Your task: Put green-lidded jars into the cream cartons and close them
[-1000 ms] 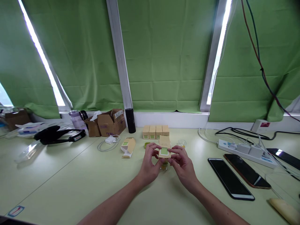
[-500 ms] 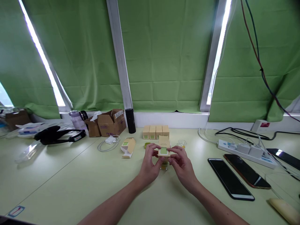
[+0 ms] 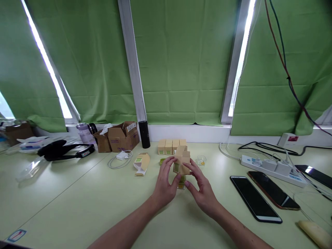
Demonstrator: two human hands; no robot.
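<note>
well, the left hand [image 3: 165, 186] pinches the small carton [image 3: 182, 162] by its left edge, while the right hand [image 3: 203, 192] rests its fingertips on the right side, thumb spread apart; the small carton is raised over the desk [image 3: 77, 204], seen just above a clear container [image 3: 181, 183], with open room between the right hand and the black phone [image 3: 255, 199] and a broader stretch left of the left hand

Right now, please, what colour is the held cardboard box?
The cardboard box is light brown, head view.
</note>
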